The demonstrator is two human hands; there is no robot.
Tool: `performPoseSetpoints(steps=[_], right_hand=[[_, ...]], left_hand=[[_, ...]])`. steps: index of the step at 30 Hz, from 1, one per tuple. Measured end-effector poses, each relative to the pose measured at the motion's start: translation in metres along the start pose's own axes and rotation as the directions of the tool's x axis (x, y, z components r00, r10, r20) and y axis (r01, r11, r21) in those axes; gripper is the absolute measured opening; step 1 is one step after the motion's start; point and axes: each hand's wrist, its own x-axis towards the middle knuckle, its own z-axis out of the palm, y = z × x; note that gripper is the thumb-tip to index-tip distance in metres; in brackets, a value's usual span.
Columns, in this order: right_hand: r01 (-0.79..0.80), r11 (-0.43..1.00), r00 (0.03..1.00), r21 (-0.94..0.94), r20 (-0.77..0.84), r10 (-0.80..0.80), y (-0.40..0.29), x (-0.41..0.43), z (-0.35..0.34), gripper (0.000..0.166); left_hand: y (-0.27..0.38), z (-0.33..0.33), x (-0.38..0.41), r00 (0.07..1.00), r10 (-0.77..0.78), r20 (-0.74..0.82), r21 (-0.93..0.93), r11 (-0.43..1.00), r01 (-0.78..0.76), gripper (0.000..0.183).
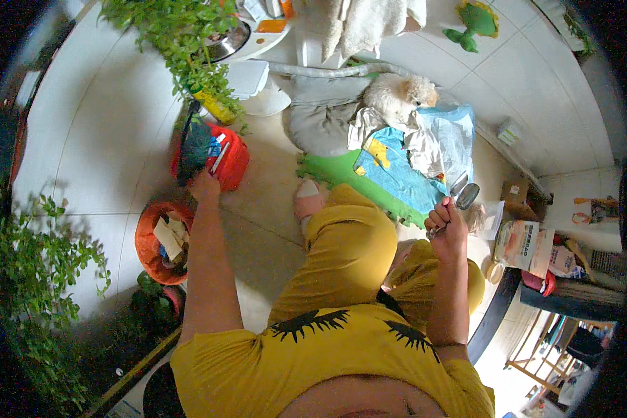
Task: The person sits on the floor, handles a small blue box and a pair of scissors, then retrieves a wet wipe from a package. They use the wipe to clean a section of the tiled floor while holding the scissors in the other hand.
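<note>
My left hand [205,184] reaches to the near edge of a red container [233,162] with a dark green item [195,149] in it; the fingertips are partly hidden, so its grip is unclear. Raised on the right, my right hand [445,222] is closed around the handles of a shiny metal utensil [467,196] with two oval ends, possibly tongs. Beyond it, a blue patterned cloth [397,167] and a whitish cloth [423,149] lie over a green mat [339,170]. A small cream-coloured dog [392,96] is at the cloths' far side, beside a grey cushion [324,125].
An orange bin [145,245] with papers inside stands left of my left forearm. Leafy plants [42,261] hang at the left. A light blue plastic sheet [457,130] lies beside the dog. Cardboard boxes [517,245] stand at the right. A green toy [475,23] lies on the tiles.
</note>
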Motion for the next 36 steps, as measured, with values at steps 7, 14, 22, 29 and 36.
performPoseSetpoints(steps=[7,14,22,29,36], right_hand=[[0.077,0.996,0.993,0.043,-0.091,-0.073,-0.033,-0.01,-0.004,0.021],[0.32,0.939,0.947,0.129,-0.048,-0.316,-0.088,-0.029,-0.04,0.019],[0.239,0.956,0.95,-0.171,-0.164,-0.267,-0.073,-0.013,-0.074,0.018],[0.487,0.791,0.814,-0.371,-0.135,-0.565,-0.068,0.001,-0.107,0.028],[0.552,0.806,0.768,-0.215,-0.247,-0.591,-0.092,-0.022,-0.135,0.03]], left_hand=[[0.033,0.0,-0.052,0.784,0.323,-0.53,-0.321,0.779,-0.538,0.023],[0.161,-0.094,-0.142,0.707,0.628,-0.324,-0.707,0.335,-0.622,0.013],[0.319,-0.205,-0.245,0.404,0.91,-0.089,-0.839,0.15,-0.523,0.016],[0.4,-0.171,-0.335,0.139,0.985,0.098,-0.725,0.166,-0.668,0.015],[0.43,-0.16,-0.352,0.077,0.986,0.151,-0.594,0.152,-0.79,0.015]])
